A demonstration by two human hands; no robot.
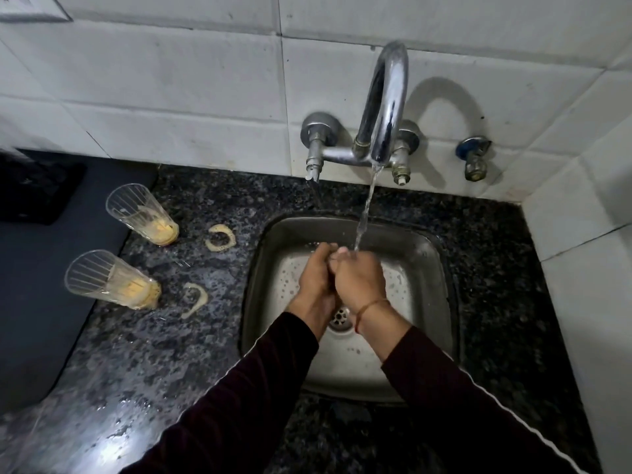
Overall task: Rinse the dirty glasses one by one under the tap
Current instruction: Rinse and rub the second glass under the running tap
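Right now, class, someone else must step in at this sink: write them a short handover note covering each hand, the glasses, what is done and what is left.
Left hand and right hand: pressed together over the sink, under the running stream from the tap; neither holds a glass.
Two glasses stand on the counter left of the sink: far glass and near glass, both with yellow residue at the bottom.
Two yellowish ring marks stain the counter beside them.
Done: tap is on; no rinsed glass is in view.
Left: rinse both glasses, one at a time.

Left hand [316,273] and right hand [359,278] pressed together, fingers [337,256] curled, forearms converging.
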